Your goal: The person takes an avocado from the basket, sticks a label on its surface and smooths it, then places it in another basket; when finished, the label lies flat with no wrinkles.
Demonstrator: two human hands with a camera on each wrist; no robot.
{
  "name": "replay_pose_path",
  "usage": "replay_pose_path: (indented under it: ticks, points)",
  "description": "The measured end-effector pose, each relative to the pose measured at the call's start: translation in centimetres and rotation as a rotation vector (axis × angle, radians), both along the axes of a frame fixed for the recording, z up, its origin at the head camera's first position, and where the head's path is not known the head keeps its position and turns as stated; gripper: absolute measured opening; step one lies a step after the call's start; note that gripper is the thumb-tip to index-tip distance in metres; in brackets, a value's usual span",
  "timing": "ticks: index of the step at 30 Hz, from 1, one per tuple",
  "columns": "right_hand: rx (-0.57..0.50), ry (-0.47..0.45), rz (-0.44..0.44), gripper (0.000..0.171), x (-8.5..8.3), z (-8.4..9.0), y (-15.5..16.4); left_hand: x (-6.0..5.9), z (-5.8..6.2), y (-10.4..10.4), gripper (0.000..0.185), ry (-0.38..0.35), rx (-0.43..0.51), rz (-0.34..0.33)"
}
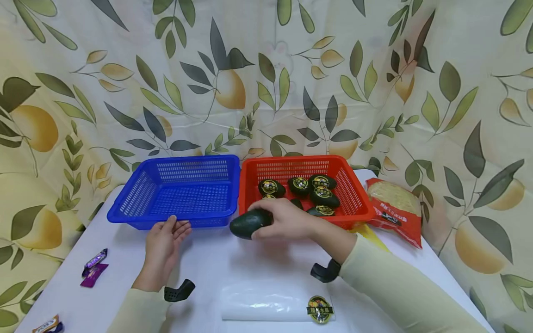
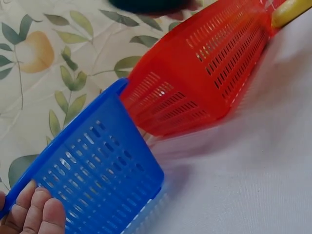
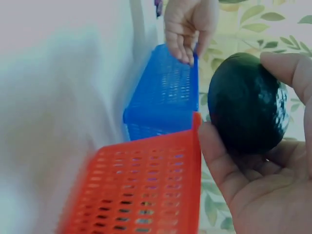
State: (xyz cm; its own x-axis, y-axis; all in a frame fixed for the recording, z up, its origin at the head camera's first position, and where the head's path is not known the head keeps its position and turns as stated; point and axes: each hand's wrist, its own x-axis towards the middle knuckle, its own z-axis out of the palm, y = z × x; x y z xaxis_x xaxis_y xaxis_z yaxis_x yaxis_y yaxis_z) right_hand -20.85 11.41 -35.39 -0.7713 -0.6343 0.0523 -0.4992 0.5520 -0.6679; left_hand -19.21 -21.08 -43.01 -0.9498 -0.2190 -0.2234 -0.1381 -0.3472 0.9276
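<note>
The dark green egg-shaped packet point(image 1: 250, 223) is in my right hand point(image 1: 287, 219), held above the surface point(image 1: 208, 263) just in front of the red basket point(image 1: 358, 203), near its corner beside the blue basket point(image 1: 125, 210). My right fingers are curled round it, thumb beneath, as the right wrist view shows. I judge this the carry step: one packet is out of the red basket, where several like it point(image 1: 322, 196) lie, and heading leftward. The next move calls for lifting it over the blue rim and loosening my grip above the bare blue floor. My left hand point(image 1: 164, 243) holds nothing; its fingers point(image 2: 34, 212) are fairly straight, tips touching the blue basket's near rim.
</note>
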Motion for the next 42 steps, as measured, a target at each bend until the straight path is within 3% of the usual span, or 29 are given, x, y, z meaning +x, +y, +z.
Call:
replay_pose_path:
  ticks: [8, 18, 23, 25, 28, 30, 37, 40, 42]
  points:
    - [0.053, -0.045, -0.074, 0.051, 4.0, -3.1, 4.0, -0.2, -0.1, 0.5, 0.023, -0.011, 0.015, 0.015]
    - [0.129, -0.042, -0.176, 0.062, 4.1, -7.3, 5.6, -0.3, 0.7, 0.4, 0.022, -0.032, 0.028, 0.042]
    - [0.121, -0.052, -0.189, 0.066, 4.4, -7.7, 5.9, -0.3, 0.5, 0.5, 0.025, -0.047, 0.023, 0.021]
    - [0.123, -0.054, -0.192, 0.069, 4.5, -7.6, 6.1, 0.0, 0.4, 0.8, 0.033, -0.055, 0.001, -0.017]
    - [0.137, -0.056, -0.199, 0.071, 4.7, -7.5, 6.3, 0.9, 0.3, 1.9, 0.044, -0.063, -0.108, -0.113]
    - [0.142, -0.06, -0.203, 0.072, 4.8, -7.4, 6.4, 2.0, 0.2, 3.4, 0.043, -0.023, -0.235, -0.225]
    - [0.155, -0.06, -0.196, 0.075, 5.1, -7.0, 6.7, 6.7, 0.9, 11.0, 0.02, 0.324, -0.866, -0.744]
    - [0.155, -0.069, -0.202, 0.075, 5.1, -6.8, 6.6, 8.1, 1.1, 13.8, 0.017, 0.408, -1.106, -0.895]
    - [0.15, -0.076, -0.207, 0.075, 5.2, -6.7, 6.5, 8.6, 0.8, 15.5, 0.019, 0.417, -1.237, -0.959]
